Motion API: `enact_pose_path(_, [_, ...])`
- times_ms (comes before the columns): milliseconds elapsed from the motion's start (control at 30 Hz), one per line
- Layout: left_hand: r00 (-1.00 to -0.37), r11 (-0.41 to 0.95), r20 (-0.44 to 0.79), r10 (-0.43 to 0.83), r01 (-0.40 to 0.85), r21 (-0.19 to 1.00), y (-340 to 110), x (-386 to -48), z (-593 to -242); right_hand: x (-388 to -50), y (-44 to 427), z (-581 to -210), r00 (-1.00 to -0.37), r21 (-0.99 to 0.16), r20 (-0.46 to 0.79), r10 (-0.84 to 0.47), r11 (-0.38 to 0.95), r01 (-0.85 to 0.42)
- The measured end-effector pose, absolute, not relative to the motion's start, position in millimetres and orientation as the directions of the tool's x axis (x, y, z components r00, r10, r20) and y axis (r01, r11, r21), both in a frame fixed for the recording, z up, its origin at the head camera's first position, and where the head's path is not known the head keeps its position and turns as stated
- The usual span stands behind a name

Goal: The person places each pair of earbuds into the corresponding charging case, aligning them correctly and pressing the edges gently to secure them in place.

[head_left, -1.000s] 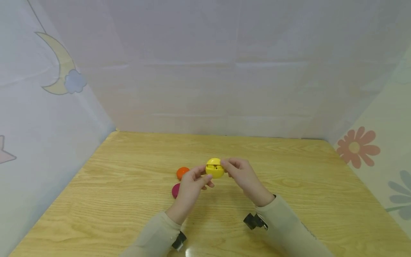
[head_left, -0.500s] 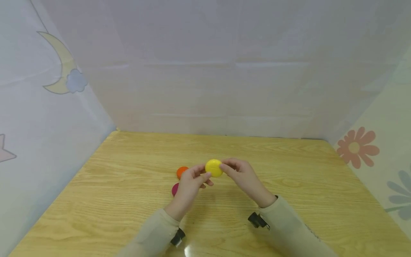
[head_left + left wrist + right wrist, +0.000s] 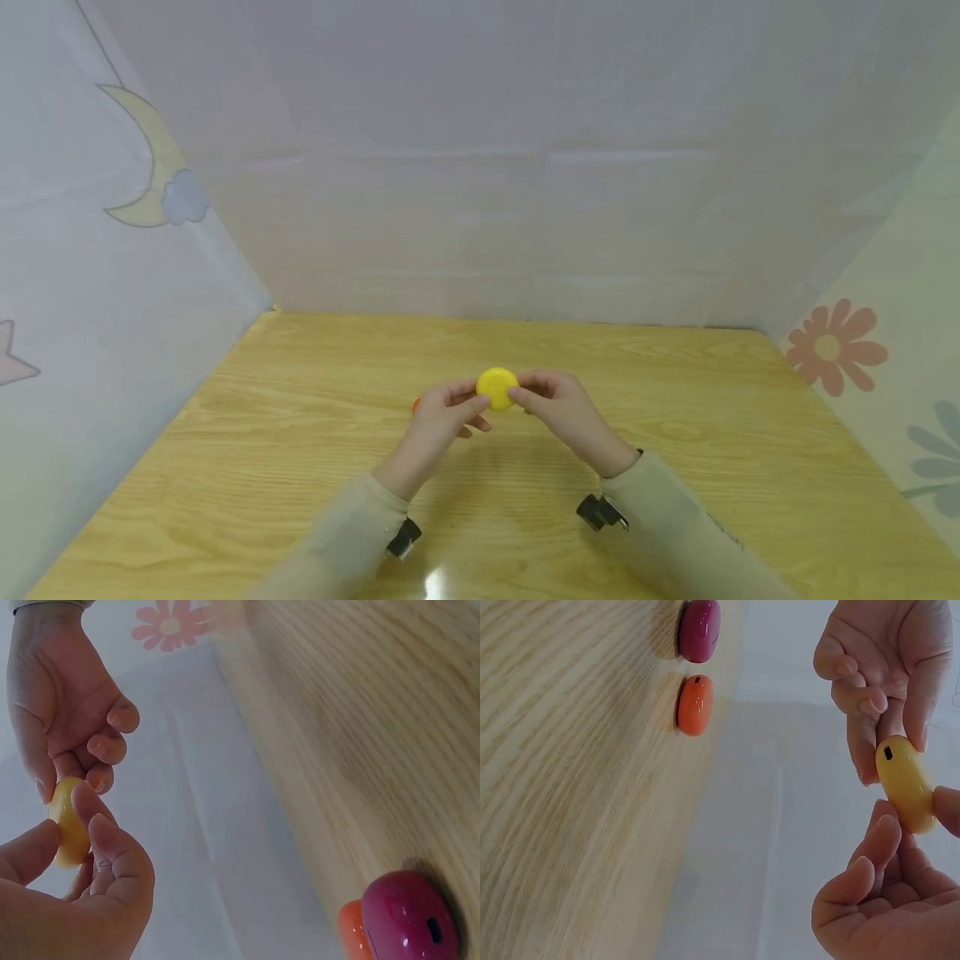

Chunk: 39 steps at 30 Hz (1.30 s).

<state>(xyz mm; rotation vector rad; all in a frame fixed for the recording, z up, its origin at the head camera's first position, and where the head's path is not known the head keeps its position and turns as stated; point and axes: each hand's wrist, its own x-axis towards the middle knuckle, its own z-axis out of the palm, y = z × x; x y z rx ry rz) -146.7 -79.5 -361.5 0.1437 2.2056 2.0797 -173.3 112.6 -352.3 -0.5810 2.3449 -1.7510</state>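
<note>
A glossy yellow earbud case (image 3: 497, 389) is held up above the table with its lid closed. My left hand (image 3: 435, 429) pinches its left side between thumb and fingers. From the right, my right hand (image 3: 570, 417) grips the opposite side the same way. A small dark port shows on the edge of the yellow case (image 3: 906, 784) in the right wrist view. Behind my left hand, a sliver of an orange case (image 3: 416, 404) shows in the head view. A magenta case (image 3: 409, 919) is visible in both wrist views but hidden in the head view.
The wooden table (image 3: 300, 467) bears the orange case (image 3: 695, 705) and magenta case side by side, left of the hands. Pale fabric walls (image 3: 480, 208) enclose the back and sides. Each wrist carries a small black camera mount (image 3: 600, 512).
A second ago the yellow case's lid stood partly open with something inside; it is closed now. My left hand has shifted slightly, and the magenta case has gone out of sight behind it.
</note>
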Motion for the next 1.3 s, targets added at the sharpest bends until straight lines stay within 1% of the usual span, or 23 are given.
enact_pose_path(133, [-0.989,0.107,-0.024,0.143,-0.009,0.994,-82.7,-152.2,-357.8,-176.6,110.4,-351.2,-0.913,-0.948,0.101,-0.394,0.239,-0.209])
enact_pose_path(333, [-0.99,0.132,-0.067,0.127,-0.05,0.99,-87.0,-159.0,-354.2,-182.8,107.1,-350.8,-0.914,-0.962,0.065,-0.4,0.218,-0.164])
enact_pose_path(533, [-0.989,0.158,-0.081,0.122,-0.062,0.985,-90.6,-167.3,-351.9,-188.1,102.3,-351.2,-0.931,-0.97,0.027,-0.365,0.217,-0.113])
enact_pose_path(833, [-0.988,0.113,-0.112,0.103,-0.101,0.988,-95.0,-174.6,-349.0,-193.1,93.8,-351.3,-0.952,-0.967,-0.016,-0.304,0.247,-0.063])
enact_pose_path(1000, [-0.987,0.141,-0.127,0.095,-0.113,0.984,-99.0,-180.5,-349.1,-196.7,89.0,-352.6,-0.961,-0.962,-0.031,-0.276,0.269,-0.047])
enact_pose_path(1300, [-0.986,0.15,-0.148,0.073,-0.136,0.979,-106.7,-189.6,-348.7,-207.2,78.8,-358.9,-0.967,-0.972,-0.051,-0.248,0.234,-0.008])
